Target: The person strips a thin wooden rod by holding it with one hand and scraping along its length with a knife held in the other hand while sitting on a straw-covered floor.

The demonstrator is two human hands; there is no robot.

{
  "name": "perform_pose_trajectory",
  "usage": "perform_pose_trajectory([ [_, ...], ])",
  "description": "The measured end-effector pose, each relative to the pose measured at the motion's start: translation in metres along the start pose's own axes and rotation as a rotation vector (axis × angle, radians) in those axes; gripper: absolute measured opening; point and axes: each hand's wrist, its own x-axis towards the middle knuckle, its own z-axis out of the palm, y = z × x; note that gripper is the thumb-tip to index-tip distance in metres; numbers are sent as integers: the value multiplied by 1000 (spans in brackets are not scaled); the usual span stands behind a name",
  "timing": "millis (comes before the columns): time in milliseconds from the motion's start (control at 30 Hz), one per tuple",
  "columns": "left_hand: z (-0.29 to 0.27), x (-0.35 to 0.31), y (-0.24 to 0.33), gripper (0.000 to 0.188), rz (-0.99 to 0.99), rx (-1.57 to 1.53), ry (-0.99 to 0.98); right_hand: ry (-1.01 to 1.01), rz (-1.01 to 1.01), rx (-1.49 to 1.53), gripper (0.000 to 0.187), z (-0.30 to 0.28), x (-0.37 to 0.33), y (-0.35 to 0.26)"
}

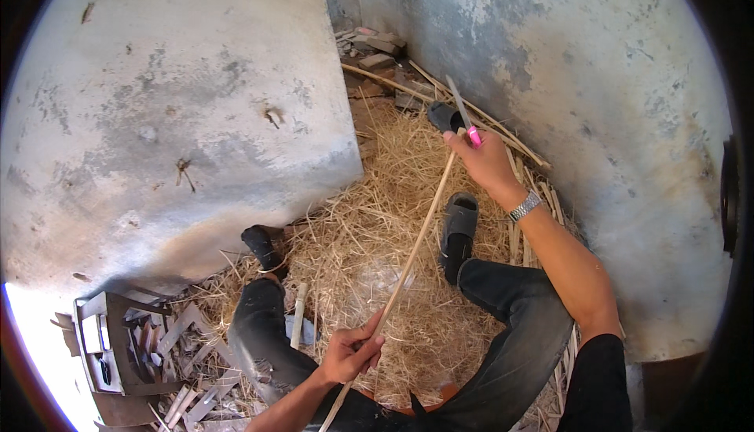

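**Long, thin, tan wood-like strip (419, 245) — probably light, springy**

It slants above dry yellow straw (390, 166). The left hand's (351, 351) fingers pinch its lower part; the right hand's (488, 163) wrap a pink-handled metal knife (474, 136), thumb at the strip's upper end. Likely splintery — hold low, away from the blade.

Makeshift workshop: strewn shavings (353, 232), weathered walls (628, 173).
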Motion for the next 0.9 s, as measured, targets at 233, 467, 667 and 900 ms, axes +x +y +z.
perform_pose_trajectory([
  [233,-5,-4,-8,49,-57,-126,-9,-226,242,313,40,-5,-9,10],
  [467,-9,14,7,44,35,-142,-55,-628,242,137,43,15,-26,-5],
  [667,-17,30,17,45,144,-13,134,-841,-167,-206,37,40,-42,-57],
  [900,-35,32,22,43,213,-26,146,-698,-70,-133,32,42,-40,-38],
])
